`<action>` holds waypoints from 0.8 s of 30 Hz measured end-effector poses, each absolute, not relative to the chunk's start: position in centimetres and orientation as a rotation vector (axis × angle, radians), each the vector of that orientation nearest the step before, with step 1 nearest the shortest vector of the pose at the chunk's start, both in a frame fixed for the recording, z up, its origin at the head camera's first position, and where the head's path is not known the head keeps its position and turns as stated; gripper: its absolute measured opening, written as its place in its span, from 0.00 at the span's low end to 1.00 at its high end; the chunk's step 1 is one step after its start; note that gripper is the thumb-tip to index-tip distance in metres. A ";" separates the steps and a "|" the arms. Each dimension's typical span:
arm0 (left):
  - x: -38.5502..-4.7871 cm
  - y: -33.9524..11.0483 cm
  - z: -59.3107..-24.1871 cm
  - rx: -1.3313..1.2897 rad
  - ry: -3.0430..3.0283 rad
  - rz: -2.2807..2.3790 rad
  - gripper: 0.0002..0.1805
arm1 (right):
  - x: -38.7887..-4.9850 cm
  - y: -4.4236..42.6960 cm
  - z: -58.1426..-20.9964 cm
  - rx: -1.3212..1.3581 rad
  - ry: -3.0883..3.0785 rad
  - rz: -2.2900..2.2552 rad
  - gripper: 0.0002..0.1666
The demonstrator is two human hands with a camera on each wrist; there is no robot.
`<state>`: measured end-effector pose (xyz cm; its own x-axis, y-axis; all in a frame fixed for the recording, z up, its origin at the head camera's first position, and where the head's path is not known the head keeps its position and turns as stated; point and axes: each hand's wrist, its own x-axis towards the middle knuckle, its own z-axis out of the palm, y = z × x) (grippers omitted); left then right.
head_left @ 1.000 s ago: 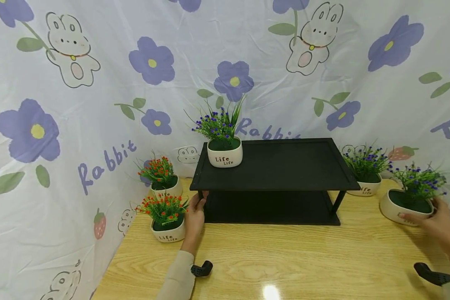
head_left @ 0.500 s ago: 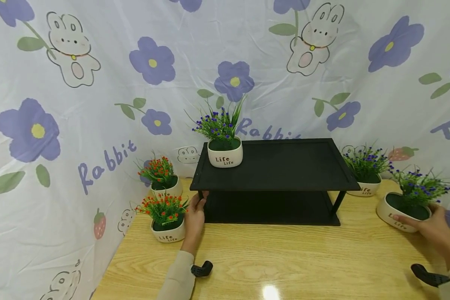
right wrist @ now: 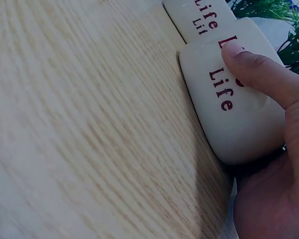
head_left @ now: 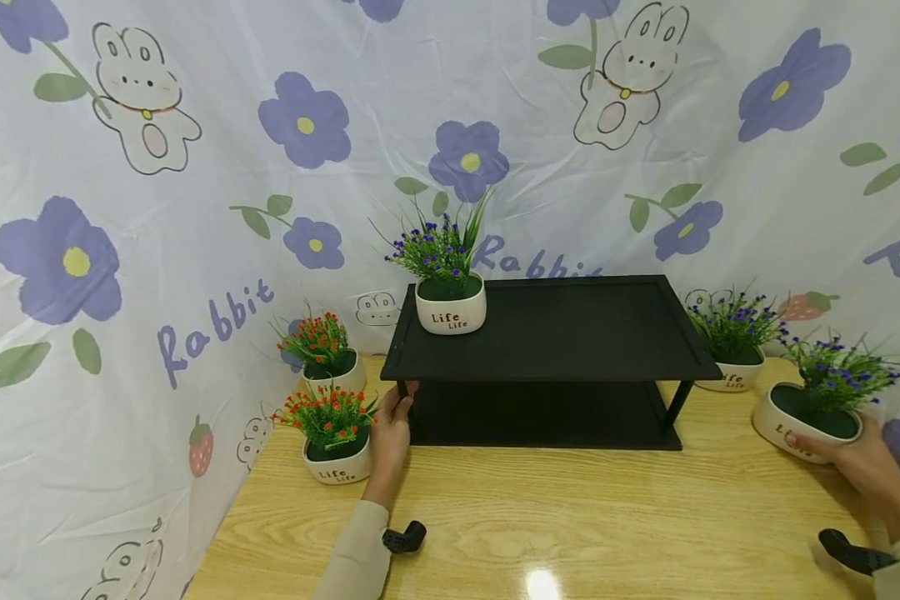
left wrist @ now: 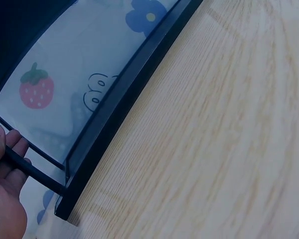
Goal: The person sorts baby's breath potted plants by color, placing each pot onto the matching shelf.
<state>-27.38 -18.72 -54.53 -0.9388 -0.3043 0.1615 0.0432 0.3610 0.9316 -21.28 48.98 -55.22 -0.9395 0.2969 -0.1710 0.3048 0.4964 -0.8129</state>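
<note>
My left hand grips the left front post of a black two-tier shelf; in the left wrist view the fingers curl round it. At the far right, my right hand holds a white pot of purple flowers, printed "Life Life". In the right wrist view my thumb lies across the lettering on that pot's front, and the other fingers are mostly hidden. The pot's base is at or close to the tabletop.
Another purple-flowered pot stands on the shelf's top left. Behind the held pot, a similar pot sits beside the shelf. Two orange-flowered pots, a front one and a rear one, stand left on the wooden table.
The held pot has come slightly left and nearer, turning so more of its lettering shows. In the last half second it hardly moves. My left hand stays on the post.
</note>
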 end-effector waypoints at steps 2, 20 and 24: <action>-27.3 -18.7 -54.5 0.228 -2.318 -1.615 0.23 | -21.3 48.9 -55.2 0.582 2.711 -1.466 0.75; -27.3 -18.7 -54.1 0.234 -2.336 -1.635 0.24 | -21.2 48.5 -54.9 0.673 2.780 -1.384 0.74; -27.2 -18.7 -54.2 0.247 -2.336 -1.621 0.23 | -21.1 48.4 -55.1 0.723 2.767 -1.361 0.74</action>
<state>-27.18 -18.75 -54.19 -0.9442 -0.2999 0.1363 0.0228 0.3535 0.9352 -21.10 48.43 -55.12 -0.8954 0.4099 -0.1740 0.3881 0.5267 -0.7563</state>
